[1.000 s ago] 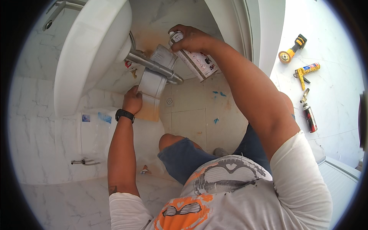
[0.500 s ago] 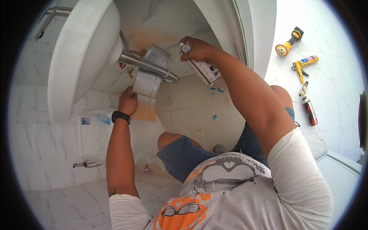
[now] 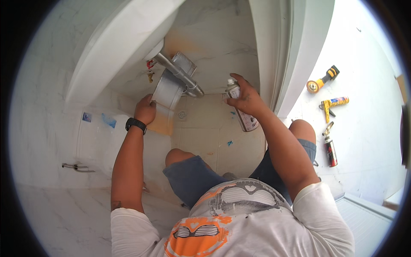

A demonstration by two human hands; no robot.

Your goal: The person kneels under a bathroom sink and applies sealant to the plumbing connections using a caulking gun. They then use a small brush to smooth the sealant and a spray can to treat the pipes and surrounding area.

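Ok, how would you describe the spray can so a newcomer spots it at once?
Start at the white basin at upper left and follow the metal pipe to its lower end. Right of there, the right hand holds the spray can. Its pale, printed body and white nozzle set it apart from the red-and-black canister at far right.

one wide fisheye view, head-worn, looks steeply down over the shirt (image 3: 257,227), from above and behind the fingers (image 3: 240,81) of the left hand (image 3: 145,110) and right hand (image 3: 249,103), toward the floor (image 3: 199,143) below them, near enough to take in both arms (image 3: 128,171).
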